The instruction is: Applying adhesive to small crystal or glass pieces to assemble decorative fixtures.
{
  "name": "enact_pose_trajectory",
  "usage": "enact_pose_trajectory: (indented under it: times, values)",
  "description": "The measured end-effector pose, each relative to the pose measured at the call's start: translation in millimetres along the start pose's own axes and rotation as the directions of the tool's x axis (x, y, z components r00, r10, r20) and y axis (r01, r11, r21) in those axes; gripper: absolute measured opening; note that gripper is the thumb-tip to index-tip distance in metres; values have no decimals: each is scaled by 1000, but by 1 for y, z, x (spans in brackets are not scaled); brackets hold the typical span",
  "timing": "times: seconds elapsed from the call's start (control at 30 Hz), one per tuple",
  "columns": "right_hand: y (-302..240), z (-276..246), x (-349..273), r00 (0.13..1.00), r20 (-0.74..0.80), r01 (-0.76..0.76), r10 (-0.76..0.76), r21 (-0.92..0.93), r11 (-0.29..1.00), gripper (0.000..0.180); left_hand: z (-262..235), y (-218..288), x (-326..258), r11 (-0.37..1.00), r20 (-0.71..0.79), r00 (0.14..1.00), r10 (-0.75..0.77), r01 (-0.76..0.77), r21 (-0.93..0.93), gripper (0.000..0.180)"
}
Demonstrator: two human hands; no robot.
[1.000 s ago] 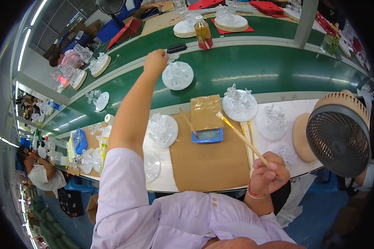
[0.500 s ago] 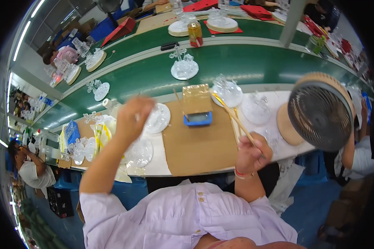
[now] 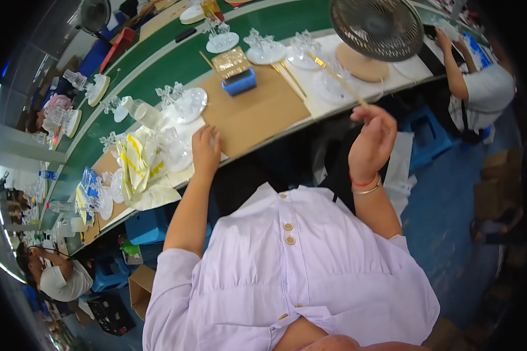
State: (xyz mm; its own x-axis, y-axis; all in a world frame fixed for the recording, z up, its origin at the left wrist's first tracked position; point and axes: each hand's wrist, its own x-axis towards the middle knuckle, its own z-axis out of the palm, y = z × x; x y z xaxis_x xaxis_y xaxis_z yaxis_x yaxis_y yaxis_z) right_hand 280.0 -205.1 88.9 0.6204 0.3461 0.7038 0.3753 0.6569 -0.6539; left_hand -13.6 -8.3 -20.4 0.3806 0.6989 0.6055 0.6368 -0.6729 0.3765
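My left hand (image 3: 206, 149) rests at the near edge of the table, beside the left edge of a brown cardboard sheet (image 3: 263, 114). Its fingers are stretched out and nothing shows in them. In my right hand (image 3: 372, 140), raised to the right of the sheet, is a thin paintbrush (image 3: 341, 82), held by the end of its wooden handle, tip pointing away from me. Toward the back of the sheet stands a small blue tray (image 3: 239, 86) against a taped cardboard block (image 3: 230, 62). Other brushes (image 3: 293, 80) lie on the sheet's right side.
Clear plastic ornaments on round white bases, one of them (image 3: 190, 104), stand left of and behind the sheet. Yellow-stained paper (image 3: 139, 167) lies at the left. A dark fan (image 3: 377, 29) stands at the back right. The green conveyor (image 3: 158, 67) runs behind; co-workers sit on both sides.
My left hand, raised and blurred before, has come down to the table edge. The whole view has tilted and shifted. The brush stays in my right hand.
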Motion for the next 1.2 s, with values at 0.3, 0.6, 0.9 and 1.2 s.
enact_pose_trajectory:
  times: [0.3,0.6,0.9,1.2]
  values:
    - [-48,-27,-7,998,-8,-55,55,52,997,24,2,-8,-8,999,18,1000,5,-4,-49,18]
    - [-58,-24,-10,988,132,-83,76,43,996,23,-25,-14,-30,984,146,976,159,-145,-98,24]
    - [-24,41,22,949,308,-115,71,127,985,23,-37,-4,-34,992,247,963,103,-83,-91,38]
    - [9,65,34,966,230,-172,115,247,954,30,-95,8,7,923,227,904,361,-313,-222,20]
